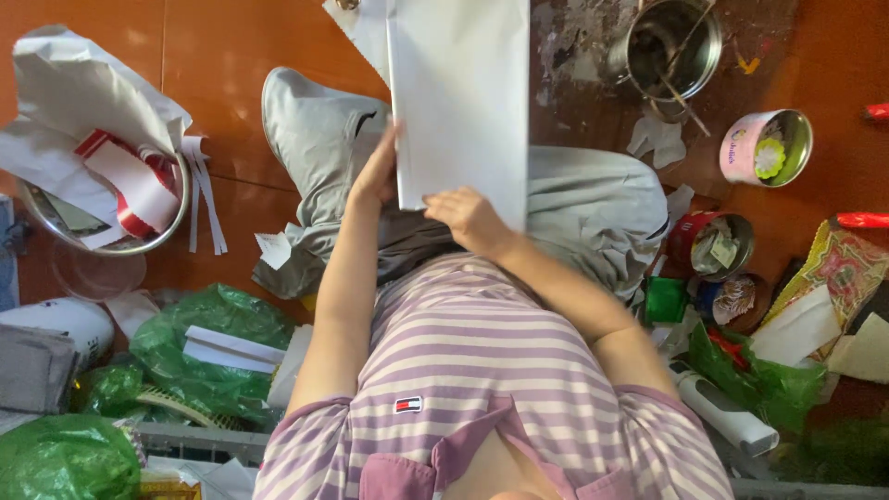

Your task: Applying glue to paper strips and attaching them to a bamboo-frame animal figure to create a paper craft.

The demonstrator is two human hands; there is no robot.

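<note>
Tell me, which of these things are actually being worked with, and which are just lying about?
In use: white paper sheet, held by left hand and right hand.

Lying about: steel pot, pink tin, green plastic bags, bowl of paper scraps.

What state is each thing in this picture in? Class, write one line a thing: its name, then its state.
white paper sheet: held flat over the lap
left hand: gripping the sheet's left edge
right hand: on the sheet's bottom edge
steel pot: open, sticks inside
pink tin: open, tipped on its side
metal bowl: full of paper scraps
</note>
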